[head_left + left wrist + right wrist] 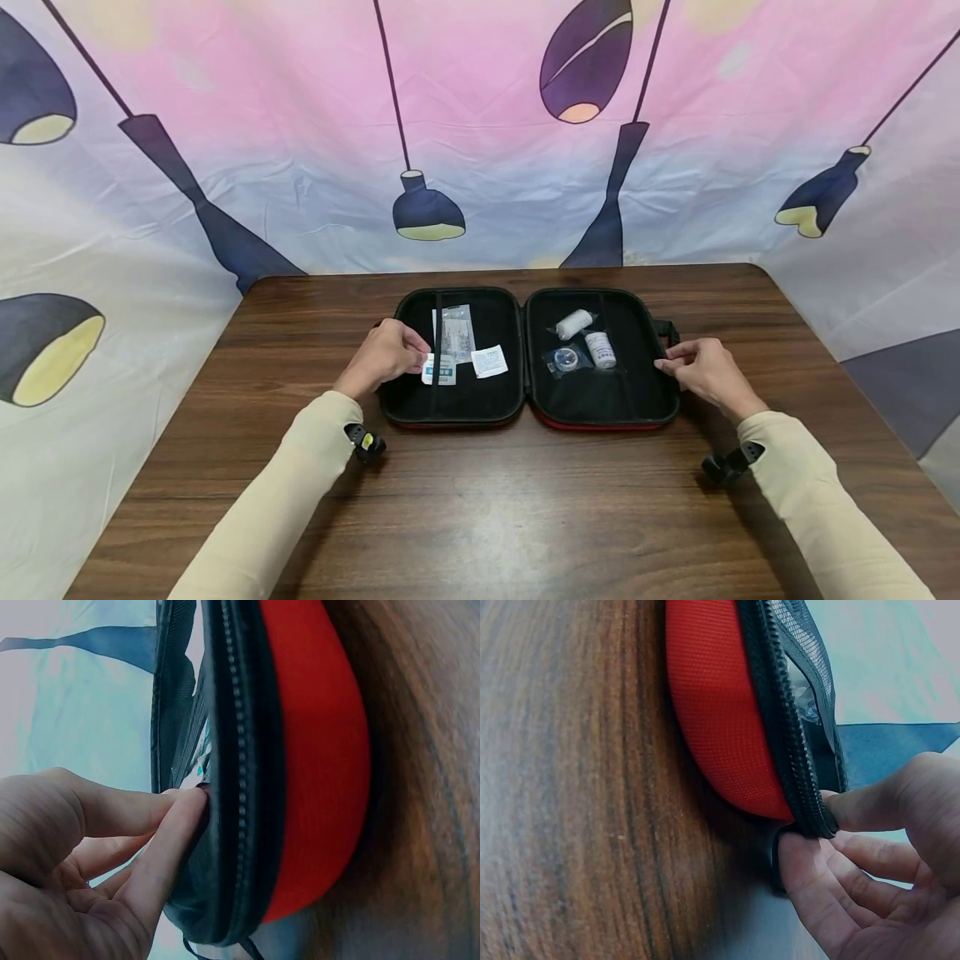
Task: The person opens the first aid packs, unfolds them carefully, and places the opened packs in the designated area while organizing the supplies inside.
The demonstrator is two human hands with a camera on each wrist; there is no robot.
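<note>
A black-lined case with a red shell [322,757] lies unfolded on the table. In its left half, my left hand [388,357] pinches the corner of a small white packet [444,372] with thumb and forefinger. A dark band [438,329] crosses that packet. Beside it are a clear wrapped packet [457,333] and a white square packet [490,362]. My right hand [701,371] pinches the right half's zippered rim [799,750]. That half holds a white roll [574,324], a small white bottle [601,350] and a round item in clear wrap [566,359].
The case stands toward the back of a brown wooden table [480,517]. A black handle [667,332] sticks out on the case's right side. Behind the table hangs a printed cloth [495,125].
</note>
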